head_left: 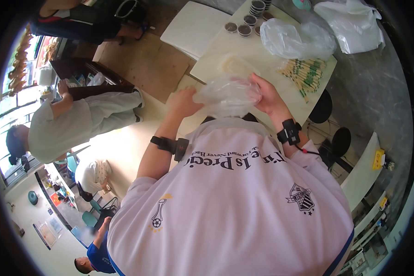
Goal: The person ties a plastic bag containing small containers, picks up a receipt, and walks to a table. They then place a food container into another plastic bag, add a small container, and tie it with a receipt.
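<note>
Your left grip [184,102] and right grip [269,95] both seem to pinch the clear plastic bag [230,95] at twelve o'clock, over the tabletop's [243,49] near edge, where uneven tugging could tear it and a wide rightward sweep scatter the green-and-tan sticks [304,76] at two o'clock.

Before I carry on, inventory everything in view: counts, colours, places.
thin plastic bag: one, clear, upper centre
smooth rectangular table: one, cream, beneath and beyond
slim straight sticks: many, tan and green, table's right
crumpled translucent plastic bag: one, whitish, beyond the sticks
opaque plastic bag: one, white, far right
small round cups: several, dark, table's far end
round seats: two, black, right of table
other people: four visible, mixed clothing, left
printed shirt: one, white, lower centre
wrist straps: two, black, forearms
left hand: one, bare, bag's left edge
right hand: one, bare, bag's right edge
</note>
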### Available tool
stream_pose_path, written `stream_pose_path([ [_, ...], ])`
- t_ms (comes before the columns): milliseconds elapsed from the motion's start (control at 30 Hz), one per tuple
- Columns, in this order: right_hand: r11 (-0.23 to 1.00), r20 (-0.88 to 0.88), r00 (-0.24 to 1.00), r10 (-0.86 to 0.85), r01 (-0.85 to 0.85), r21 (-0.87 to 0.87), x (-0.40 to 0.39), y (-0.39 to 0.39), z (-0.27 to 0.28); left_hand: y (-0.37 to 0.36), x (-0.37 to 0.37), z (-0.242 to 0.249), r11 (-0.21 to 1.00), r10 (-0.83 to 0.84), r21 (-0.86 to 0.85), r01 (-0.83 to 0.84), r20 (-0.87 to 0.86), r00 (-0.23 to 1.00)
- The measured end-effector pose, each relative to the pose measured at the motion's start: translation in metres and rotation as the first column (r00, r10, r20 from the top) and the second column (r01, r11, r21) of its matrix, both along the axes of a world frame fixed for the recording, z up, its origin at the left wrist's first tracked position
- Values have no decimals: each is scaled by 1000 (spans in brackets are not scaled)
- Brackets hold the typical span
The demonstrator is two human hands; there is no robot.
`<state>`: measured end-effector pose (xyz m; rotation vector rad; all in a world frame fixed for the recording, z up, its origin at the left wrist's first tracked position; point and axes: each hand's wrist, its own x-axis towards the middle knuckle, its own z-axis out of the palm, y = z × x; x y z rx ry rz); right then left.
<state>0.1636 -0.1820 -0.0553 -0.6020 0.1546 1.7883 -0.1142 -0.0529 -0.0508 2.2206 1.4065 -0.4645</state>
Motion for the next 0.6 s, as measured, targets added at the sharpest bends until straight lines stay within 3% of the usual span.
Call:
stream_pose_path([
  [33,973,-114,984,139,-114,200,3,5,-10,-9,14,9,999,40,-38,-27,391,919],
  [67,973,-113,984,138,-113,199,3,12,-25,-13,22,12,996,86,-83,-37,718,691],
  [100,980,24,987,161,-163,116,4,19,-43,-5,27,4,996,87,-85,-37,718,690],
  [133,979,158,968,194,-200,25,5,28,-54,9,35,-8,969,101,-235,73,652,752],
  [167,979,156,968,196,-202,19,8,36,-64,15,37,-18,907,100,-388,165,578,810],
  [200,985,685,710,164,-161,-69,10,46,-71,13,36,-20,906,105,-392,161,576,811],
  [233,991,972,198,124,-78,-111,12,55,-77,12,36,-21,856,302,-516,40,561,771],
  [267,991,971,207,123,-77,-109,13,61,-83,14,35,-22,773,484,-631,-69,514,708],
  [333,980,946,-265,184,-23,-198,9,65,-98,17,26,-21,737,550,-664,-128,479,684],
  [433,958,513,-825,237,111,-264,1,62,-114,17,10,-21,641,678,-742,-196,428,597],
  [467,958,516,-823,239,115,-261,4,63,-116,21,10,-21,589,733,-785,-190,420,536],
  [533,905,849,-395,352,-89,-417,10,60,-111,23,11,-28,548,770,-811,-205,392,504],
  [567,905,847,-393,358,-77,-418,12,54,-108,24,13,-32,502,807,-837,-218,362,468],
  [600,899,856,-309,416,-3,-438,11,44,-93,24,17,-32,504,799,-839,-205,363,479],
])
